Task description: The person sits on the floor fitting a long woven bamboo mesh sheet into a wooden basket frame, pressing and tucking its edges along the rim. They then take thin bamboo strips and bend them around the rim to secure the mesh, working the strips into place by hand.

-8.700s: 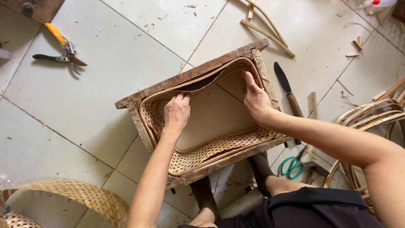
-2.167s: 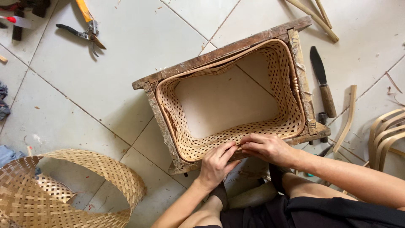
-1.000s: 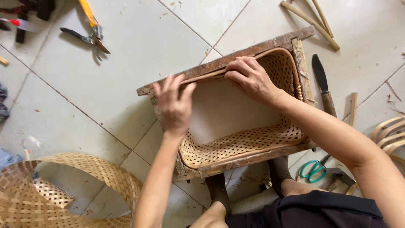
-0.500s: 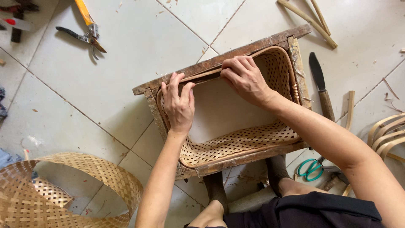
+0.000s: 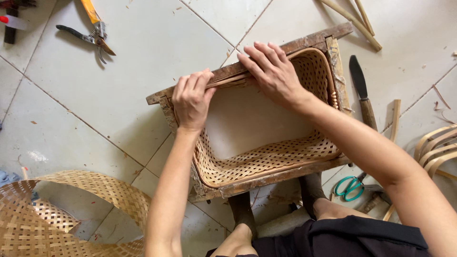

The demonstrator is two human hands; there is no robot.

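Note:
A rectangular wooden frame [image 5: 266, 178] stands on the tiled floor with a woven rattan basket [image 5: 266, 162] set inside it. My left hand [image 5: 191, 99] presses on the far rim of the basket near its left corner, fingers curled over the thin rim strip [image 5: 227, 81]. My right hand [image 5: 270, 71] lies flat on the same far rim, further right, fingers spread toward the left hand. Both forearms reach over the basket. My feet brace the frame's near side.
Orange-handled pliers [image 5: 90, 33] lie at the far left. A dark knife [image 5: 361, 93] rests right of the frame, teal scissors [image 5: 350, 186] near my knee. Woven sheet [image 5: 62, 214] curls at lower left; bent cane strips [image 5: 435, 147] and bamboo sticks [image 5: 352, 21] lie on the right.
Both hands rose from the basket's near rim to its far rim. In the last half second my left hand slid right along that rim toward my right hand.

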